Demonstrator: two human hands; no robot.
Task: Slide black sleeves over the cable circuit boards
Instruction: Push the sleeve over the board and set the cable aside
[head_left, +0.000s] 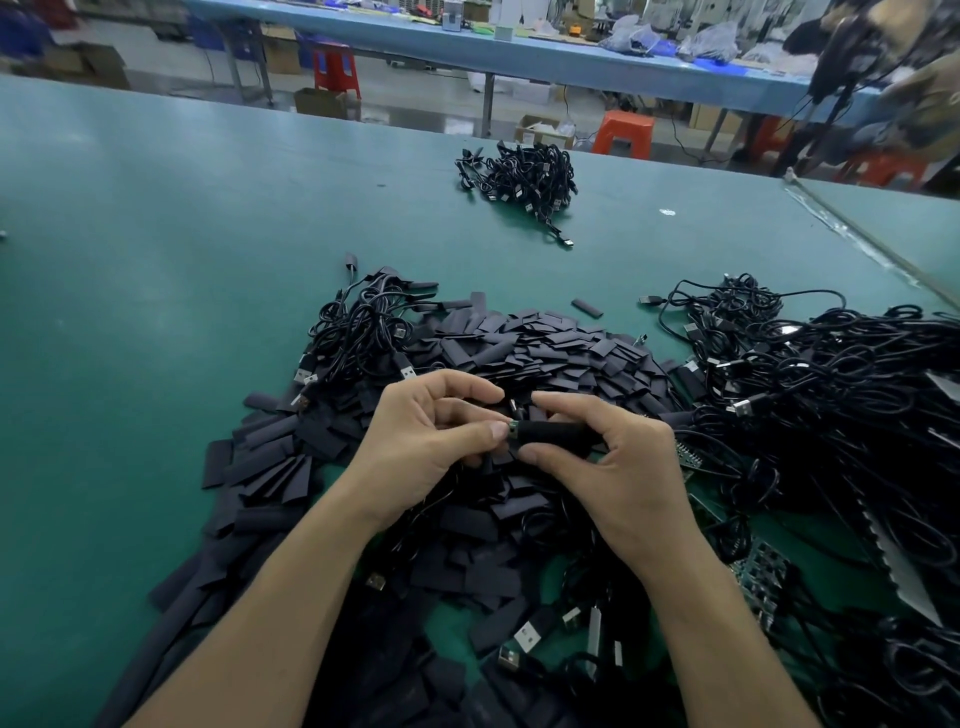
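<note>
My right hand (613, 462) grips a black sleeve (553, 435) held level above the heap. A small green end of a circuit board (513, 432) pokes out of the sleeve's left mouth. My left hand (431, 436) pinches that exposed end between thumb and forefinger. The rest of the board is hidden inside the sleeve. Below and around both hands lies a large heap of flat black sleeves (540, 348). A tangle of black cables with USB plugs (831, 395) lies at the right, and bare green boards (763, 571) show near my right wrist.
A smaller bundle of cables (363, 332) rests at the heap's left rear, and another bundle (524, 179) lies far back on the green table (156, 260). A strip of clear tape (852, 234) runs along the right. Red stools and a blue bench stand beyond the table.
</note>
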